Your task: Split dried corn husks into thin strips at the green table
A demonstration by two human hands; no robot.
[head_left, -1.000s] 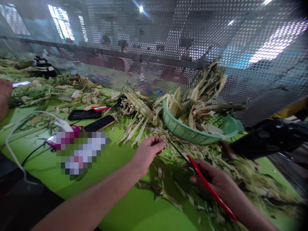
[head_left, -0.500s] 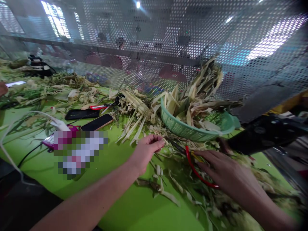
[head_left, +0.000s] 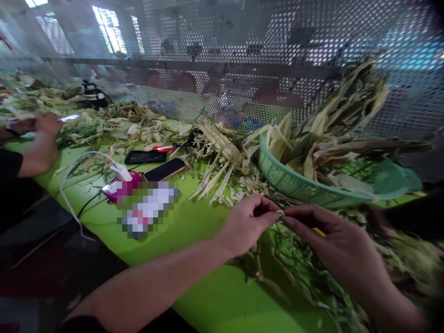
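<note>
The left hand (head_left: 244,226) reaches in over the green worktop (head_left: 204,286), thumb and forefinger pressed together on a small pale scrap (head_left: 280,212), probably husk. The right hand (head_left: 342,240) meets it from the right, its thumb and forefinger tips pinching at the same scrap, so the two hands touch or nearly touch there. The scrap sits between the fingertips, on the near side of the green plastic basket (head_left: 301,187). A bit of yellow (head_left: 319,232) shows by the right hand; what it belongs to is hidden.

Dry corn husks (head_left: 322,162) fill much of the basket and rise beyond its far rim. Shredded leaves (head_left: 305,273) lie below the hands, and a pale, stringy tangle (head_left: 423,263) lies at the right.

To the left are a black phone (head_left: 145,157), a second phone (head_left: 165,169) nearer, and a red-handled tool (head_left: 165,148) just beyond them. A white plug (head_left: 120,171) stands on a magenta object (head_left: 133,181), beside a pixelated item. At the far left are another person's hands (head_left: 48,124). A perforated screen (head_left: 208,60) runs along the far side.
</note>
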